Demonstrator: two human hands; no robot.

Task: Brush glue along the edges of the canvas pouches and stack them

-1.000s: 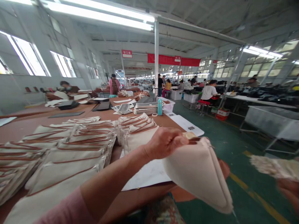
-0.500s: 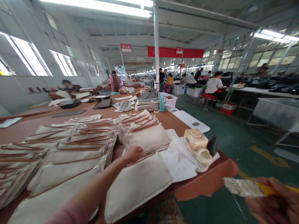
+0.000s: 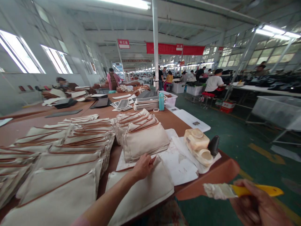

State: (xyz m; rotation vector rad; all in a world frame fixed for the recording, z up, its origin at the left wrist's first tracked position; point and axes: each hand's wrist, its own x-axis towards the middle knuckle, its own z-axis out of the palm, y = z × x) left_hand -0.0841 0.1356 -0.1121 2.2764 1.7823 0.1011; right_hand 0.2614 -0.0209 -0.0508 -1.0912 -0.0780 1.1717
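Our L hand (image 3: 144, 167) pinches the pouch (image 3: 143, 194) by its top edge, 6 o'clock; R hand (image 3: 255, 199) grips the brush (image 3: 241, 190), 4 o'clock. IMO we should hold that edge taut, bristles off the outside.

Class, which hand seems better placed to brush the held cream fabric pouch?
Probably the right hand: it holds the yellow-handled flat brush, while the left hand pinches the cream fabric pouch.

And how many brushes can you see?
1. The brush with the yellow handle is in the person's right hand, at the lower right of the picture, bristles pointing left. I can't see any others, but some may be hidden.
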